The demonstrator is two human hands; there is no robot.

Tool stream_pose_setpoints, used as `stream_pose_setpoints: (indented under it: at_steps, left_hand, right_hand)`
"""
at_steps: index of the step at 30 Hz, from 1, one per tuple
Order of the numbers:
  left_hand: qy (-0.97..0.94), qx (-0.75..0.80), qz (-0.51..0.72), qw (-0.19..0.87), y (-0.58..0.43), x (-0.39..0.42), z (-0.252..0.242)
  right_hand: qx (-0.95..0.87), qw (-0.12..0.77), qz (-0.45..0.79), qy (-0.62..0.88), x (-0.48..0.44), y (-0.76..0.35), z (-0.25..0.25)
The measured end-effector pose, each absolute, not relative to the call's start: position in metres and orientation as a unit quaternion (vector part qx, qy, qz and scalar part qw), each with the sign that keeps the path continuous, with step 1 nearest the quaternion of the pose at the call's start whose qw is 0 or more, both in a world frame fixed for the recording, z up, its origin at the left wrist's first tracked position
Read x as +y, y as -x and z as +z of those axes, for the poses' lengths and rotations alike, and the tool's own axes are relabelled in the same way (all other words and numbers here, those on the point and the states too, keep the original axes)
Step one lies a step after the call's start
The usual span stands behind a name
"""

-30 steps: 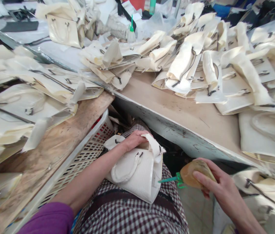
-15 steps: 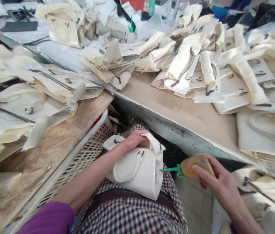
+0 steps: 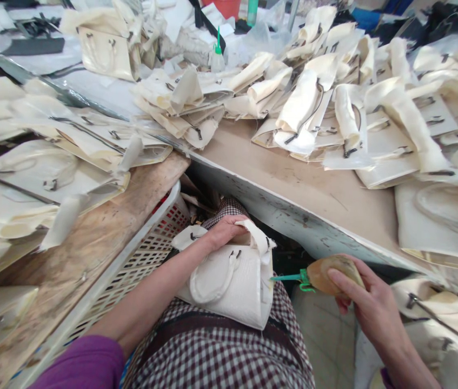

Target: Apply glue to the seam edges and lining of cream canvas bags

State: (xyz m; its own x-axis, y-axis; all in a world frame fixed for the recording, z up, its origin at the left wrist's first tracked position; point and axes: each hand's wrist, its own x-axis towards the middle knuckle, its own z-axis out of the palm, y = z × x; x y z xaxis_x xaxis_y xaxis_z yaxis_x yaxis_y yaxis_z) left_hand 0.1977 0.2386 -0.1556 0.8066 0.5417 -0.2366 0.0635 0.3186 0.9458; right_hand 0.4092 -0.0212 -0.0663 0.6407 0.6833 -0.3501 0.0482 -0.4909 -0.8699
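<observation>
A small cream handbag [image 3: 229, 286] with a looped handle rests on my lap, on a checked apron [image 3: 216, 356]. My left hand [image 3: 227, 231] grips its top edge, the fingers partly hidden in the bag's opening. Off to the right, my right hand [image 3: 360, 289] is wrapped round a glue bottle [image 3: 326, 274] with amber contents. The bottle lies on its side, its long green nozzle pointing left. The nozzle's tip is at the bag's side panel; whether it touches, I cannot tell.
Unfinished cream bags [image 3: 305, 108] are heaped on the brown-topped table [image 3: 293, 173], with more on the wooden bench [image 3: 131, 210] at left. A white plastic basket [image 3: 143, 243] stands by my left arm. Another green-tipped bottle [image 3: 218, 56] stands at the back.
My right hand and the glue bottle have shifted slightly to the right. The nozzle tip is a little higher beside the bag. My left hand keeps its hold.
</observation>
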Motion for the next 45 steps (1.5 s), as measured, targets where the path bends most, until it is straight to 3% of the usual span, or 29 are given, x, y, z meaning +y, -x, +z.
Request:
stream_pose_setpoints:
  at_steps: [7,19,31,33,36,40,45]
  left_hand:
    - [-0.563,0.259,0.150,0.770,-0.196,0.238,-0.156]
    - [-0.560,0.256,0.157,0.772,-0.195,0.238,-0.156]
    - [-0.595,0.247,0.172,0.745,-0.196,0.236,-0.147]
    - [-0.611,0.245,0.181,0.730,-0.195,0.239,-0.140]
    - [-0.638,0.246,0.211,0.699,-0.195,0.244,-0.123]
    - [-0.731,0.218,0.300,0.573,-0.196,0.241,-0.097]
    - [-0.790,0.207,0.345,0.463,-0.197,0.219,-0.097]
  right_hand:
    - [-0.203,0.487,0.335,0.781,-0.017,-0.416,-0.066]
    - [-0.242,0.408,0.341,0.812,-0.021,-0.399,-0.059]
    - [-0.243,0.405,0.385,0.793,-0.025,-0.397,-0.047]
    - [-0.231,0.424,0.400,0.779,-0.028,-0.399,-0.047]
    - [-0.166,0.523,0.386,0.742,-0.032,-0.400,-0.050]
    - [-0.105,0.620,0.354,0.692,-0.040,-0.402,-0.060]
    - [-0.125,0.552,0.294,0.770,-0.055,-0.401,-0.064]
